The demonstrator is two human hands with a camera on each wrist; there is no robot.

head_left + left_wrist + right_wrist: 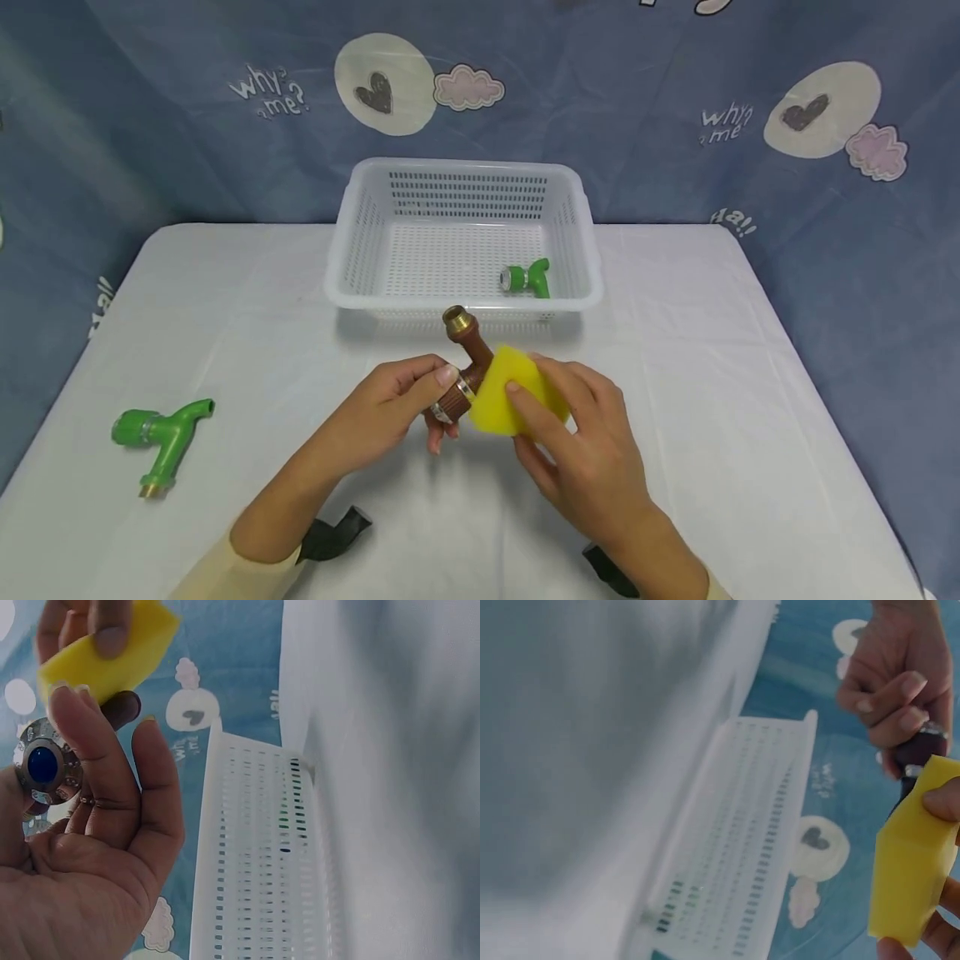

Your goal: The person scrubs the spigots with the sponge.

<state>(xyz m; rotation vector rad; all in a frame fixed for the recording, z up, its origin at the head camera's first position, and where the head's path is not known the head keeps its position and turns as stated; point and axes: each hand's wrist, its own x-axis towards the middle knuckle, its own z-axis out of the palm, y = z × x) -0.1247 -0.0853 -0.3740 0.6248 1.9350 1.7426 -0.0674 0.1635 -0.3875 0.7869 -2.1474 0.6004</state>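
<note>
A brown faucet point(477, 347) with a brass threaded end and silver rings is held above the table by my left hand point(390, 408), which grips it at the knob. In the left wrist view the knob's end shows a blue centre point(43, 765). My right hand point(588, 450) pinches a yellow sponge point(504, 398) between thumb and fingers. The sponge lies against the faucet's body and hides part of it, including the spout. Both hands are in front of the white basket.
A white perforated basket point(337, 287) stands at the back of the table point(750, 417), with a green faucet point(537, 275) inside near its front right corner. Another green faucet point(171, 442) lies on the white cloth at the left. A blue patterned curtain point(600, 100) hangs behind.
</note>
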